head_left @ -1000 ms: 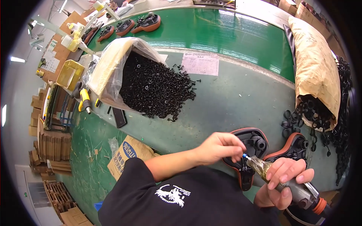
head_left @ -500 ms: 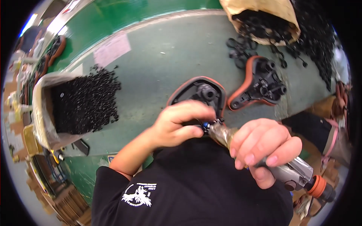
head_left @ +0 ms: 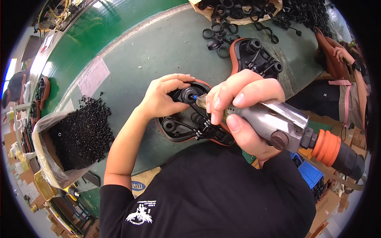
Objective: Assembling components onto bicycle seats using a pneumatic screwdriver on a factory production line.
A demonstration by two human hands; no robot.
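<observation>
Box of screws, bag of rings, left fingers clasping saddle, right fingers closed round driver

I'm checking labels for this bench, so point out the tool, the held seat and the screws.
Tool (head_left: 262, 122): head view, on its silver body.
Held seat (head_left: 183, 119): head view, on its black underside.
Screws (head_left: 81, 137): head view, middle of the heap.
</observation>
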